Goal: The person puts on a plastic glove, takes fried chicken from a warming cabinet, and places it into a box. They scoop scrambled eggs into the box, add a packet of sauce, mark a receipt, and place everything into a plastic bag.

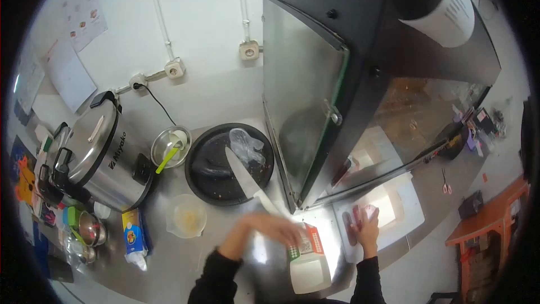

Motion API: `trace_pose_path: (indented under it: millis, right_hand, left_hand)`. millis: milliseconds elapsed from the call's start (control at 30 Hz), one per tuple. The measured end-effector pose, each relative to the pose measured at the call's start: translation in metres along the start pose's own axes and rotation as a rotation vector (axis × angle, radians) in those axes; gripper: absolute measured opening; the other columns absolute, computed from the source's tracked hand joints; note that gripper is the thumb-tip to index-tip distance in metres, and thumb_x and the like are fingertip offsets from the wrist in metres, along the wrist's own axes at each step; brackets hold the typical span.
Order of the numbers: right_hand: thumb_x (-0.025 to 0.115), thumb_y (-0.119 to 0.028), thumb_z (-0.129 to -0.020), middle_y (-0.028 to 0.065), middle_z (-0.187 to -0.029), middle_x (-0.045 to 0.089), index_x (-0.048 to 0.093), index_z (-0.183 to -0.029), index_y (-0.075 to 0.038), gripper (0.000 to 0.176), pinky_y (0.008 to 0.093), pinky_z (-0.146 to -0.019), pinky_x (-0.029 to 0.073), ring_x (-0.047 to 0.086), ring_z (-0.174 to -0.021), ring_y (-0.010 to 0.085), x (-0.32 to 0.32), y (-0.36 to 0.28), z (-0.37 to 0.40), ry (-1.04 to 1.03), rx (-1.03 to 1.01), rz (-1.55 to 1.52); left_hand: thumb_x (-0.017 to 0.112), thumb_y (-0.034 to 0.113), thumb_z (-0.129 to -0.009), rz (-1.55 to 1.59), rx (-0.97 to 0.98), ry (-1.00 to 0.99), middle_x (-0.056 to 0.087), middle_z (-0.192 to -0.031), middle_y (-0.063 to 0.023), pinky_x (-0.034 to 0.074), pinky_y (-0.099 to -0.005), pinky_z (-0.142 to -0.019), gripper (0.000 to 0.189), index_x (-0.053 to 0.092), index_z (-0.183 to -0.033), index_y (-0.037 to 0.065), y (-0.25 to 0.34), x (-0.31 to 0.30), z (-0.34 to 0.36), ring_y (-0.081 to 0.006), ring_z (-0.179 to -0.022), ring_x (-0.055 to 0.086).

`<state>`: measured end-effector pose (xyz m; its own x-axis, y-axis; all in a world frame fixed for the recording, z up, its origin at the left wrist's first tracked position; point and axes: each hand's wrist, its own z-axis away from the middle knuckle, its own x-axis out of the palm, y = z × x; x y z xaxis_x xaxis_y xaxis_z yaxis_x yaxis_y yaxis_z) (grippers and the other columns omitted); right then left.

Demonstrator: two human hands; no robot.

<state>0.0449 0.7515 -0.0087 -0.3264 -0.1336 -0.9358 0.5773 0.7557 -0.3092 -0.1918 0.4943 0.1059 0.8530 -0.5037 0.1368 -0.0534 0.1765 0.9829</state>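
My left hand [274, 228], smeared by motion, hovers beside the knife handle and over the upper end of a paper food box [311, 277]. This box is white inside, with a green, orange and red printed flap. Its fingers are too blurred to read. Near the hand, a large knife [242, 175] rests across the rim of a round black pan, blade pointing up and left. At the right, the fingers of my right hand [367, 229] close round a small pale thing with red marks [369, 210], over a white plastic container [400, 226].
The black pan [205, 188] holds a clear plastic bag [246, 145]. A steel bowl [158, 147] with a green-handled utensil, a translucent bowl [188, 220], a blue-yellow packet [134, 236] and a large Miyako cooker [104, 155] stand left. A glass display case [306, 95] rises ahead. Scissors [445, 183] lie far right.
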Motion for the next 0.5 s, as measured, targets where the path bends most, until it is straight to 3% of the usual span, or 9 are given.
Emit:
trace_pose_path:
  millis: [33, 100, 133, 167, 233, 367, 433, 467, 500]
  right_hand:
    - [0.07, -0.025, -0.061, 0.0313, -0.129, 0.025, 0.048, -0.111, 0.0, 0.06, 0.0463, -0.082, 0.043, 0.036, -0.111, 0.046, 0.0, 0.0, 0.0, -0.064, 0.036, 0.007]
    - [0.067, -0.029, -0.064, 0.0296, -0.13, 0.026, 0.052, -0.109, 0.0, 0.055, 0.0486, -0.085, 0.04, 0.035, -0.112, 0.0461, -0.002, -0.003, -0.003, -0.062, 0.039, 0.002]
    - [0.065, -0.031, -0.066, 0.0288, -0.13, 0.026, 0.053, -0.107, 0.0, 0.053, 0.0497, -0.086, 0.039, 0.034, -0.112, 0.0462, -0.001, -0.004, -0.005, -0.06, 0.043, -0.001]
    - [0.064, -0.033, -0.067, 0.0278, -0.13, 0.028, 0.055, -0.104, 0.0, 0.051, 0.0509, -0.088, 0.037, 0.034, -0.112, 0.0467, 0.002, -0.002, -0.004, -0.032, 0.014, 0.033]
    - [0.061, -0.036, -0.069, 0.0259, -0.129, 0.031, 0.059, -0.098, 0.0, 0.047, 0.0531, -0.09, 0.033, 0.034, -0.111, 0.0476, 0.009, 0.003, -0.004, 0.03, -0.039, 0.103]
    - [0.056, -0.035, -0.072, 0.0245, -0.124, 0.037, 0.059, -0.095, 0.002, 0.043, 0.05, -0.09, 0.031, 0.035, -0.112, 0.0449, 0.004, -0.007, -0.003, 0.03, 0.063, 0.082]
    - [0.055, -0.03, -0.074, 0.0227, -0.119, 0.042, 0.059, -0.088, 0.002, 0.035, 0.0482, -0.088, 0.032, 0.037, -0.11, 0.041, 0.004, -0.011, 0.002, 0.294, -0.03, 0.122]
    - [0.055, -0.028, -0.074, 0.0219, -0.117, 0.044, 0.059, -0.085, 0.001, 0.031, 0.0473, -0.088, 0.032, 0.038, -0.11, 0.039, 0.005, -0.017, 0.004, 0.425, -0.082, 0.138]
    - [0.055, -0.024, -0.074, 0.0209, -0.112, 0.046, 0.058, -0.083, 0.001, 0.027, 0.046, -0.087, 0.033, 0.04, -0.107, 0.0374, -0.005, -0.032, 0.008, 0.427, -0.112, -0.067]
  left_hand:
    - [0.055, 0.025, -0.084, -0.098, 0.149, 0.207, 0.056, -0.106, -0.0111, 0.043, -0.0308, -0.084, 0.048, 0.04, -0.123, 0.003, -0.011, -0.034, 0.028, -0.0191, -0.095, 0.054]
    - [0.058, 0.032, -0.078, -0.116, 0.153, 0.876, 0.057, -0.093, -0.006, 0.044, -0.0258, -0.069, 0.043, 0.052, -0.11, 0.004, 0.008, -0.079, 0.078, -0.0144, -0.074, 0.056]
    - [0.055, 0.025, -0.081, -0.095, 0.12, 1.233, 0.056, -0.086, -0.005, 0.045, -0.0208, -0.064, 0.034, 0.051, -0.107, 0.003, -0.028, -0.124, 0.1, -0.01, -0.073, 0.056]
    - [0.051, 0.032, -0.083, -0.072, -0.096, 1.646, 0.058, -0.09, -0.0109, 0.047, -0.0278, -0.069, 0.04, 0.049, -0.11, 0.002, -0.033, -0.157, 0.106, -0.0175, -0.079, 0.059]
    - [0.046, 0.038, -0.085, -0.488, -0.148, 2.119, 0.06, -0.093, -0.0156, 0.045, -0.0367, -0.074, 0.044, 0.047, -0.112, 0.003, -0.081, -0.229, 0.127, -0.029, -0.086, 0.059]
    - [0.047, 0.04, -0.083, -0.46, -0.526, 2.083, 0.061, -0.093, -0.0164, 0.043, -0.0413, -0.078, 0.037, 0.056, -0.094, 0.006, -0.083, -0.248, 0.123, -0.0362, -0.091, 0.056]
    - [0.052, 0.039, -0.081, -0.378, -0.583, 2.086, 0.061, -0.088, -0.0138, 0.044, -0.0395, -0.074, 0.033, 0.06, -0.082, 0.006, -0.046, -0.214, 0.11, -0.0346, -0.086, 0.057]
    - [0.056, 0.034, -0.079, -0.427, -0.37, 2.14, 0.061, -0.085, -0.013, 0.044, -0.0379, -0.07, 0.029, 0.059, -0.078, 0.005, -0.04, -0.198, 0.105, -0.0322, -0.082, 0.057]
    - [0.059, 0.028, -0.077, -0.476, -0.153, 2.197, 0.061, -0.082, -0.0122, 0.044, -0.0362, -0.067, 0.024, 0.059, -0.074, 0.004, -0.04, -0.174, 0.105, -0.0298, -0.078, 0.058]
